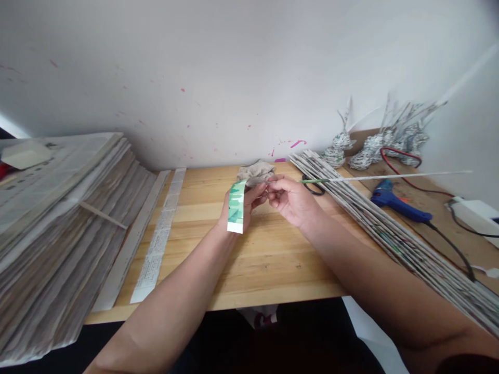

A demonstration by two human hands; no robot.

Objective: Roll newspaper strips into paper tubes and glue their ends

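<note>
My left hand [252, 201] is closed on a green and white printed paper strip [236, 208], whose free end droops over the back of the hand. Close beside it, the fingers of my right hand [287, 201] pinch a thin rolled paper stick [390, 177]. This stick is green near the hand and white further out, and it reaches far to the right. Where strip and stick meet, the fingers hide the details. Just behind both hands a crumpled grey cloth [255, 170] lies on the wooden table [265, 270].
At left rises a tall stack of newspaper strips [78, 234], with a single strip [161, 239] beside it. On the right lie a bundle of paper sticks [374, 223], a blue glue gun [401, 203], a white power strip [475, 213] and woven paper figures [366, 150]. Black scissor handles [317, 191] show behind my right hand.
</note>
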